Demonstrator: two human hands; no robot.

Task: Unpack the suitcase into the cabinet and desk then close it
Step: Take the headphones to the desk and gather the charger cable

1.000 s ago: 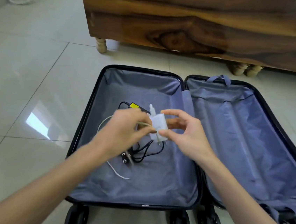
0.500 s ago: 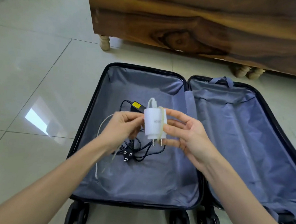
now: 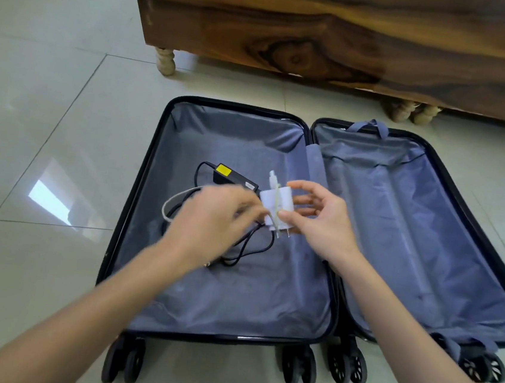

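Both arms extend; right hand [image 3: 319, 221] pinches charger [image 3: 285, 206], left hand [image 3: 211, 216] beside it.

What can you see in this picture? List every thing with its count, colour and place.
suitcase: one, black with grey-blue lining, open on the floor
charger: one, white, held over the suitcase's left half
cable: one, white, across the charger, looping left
adapter: one, black with yellow label, in the left half
cord: one, black, coiled by the adapter
cabinet: one, brown wood, behind the suitcase
floor: pale tiles
left hand: blurred, holds the cable
right hand: pinches the charger
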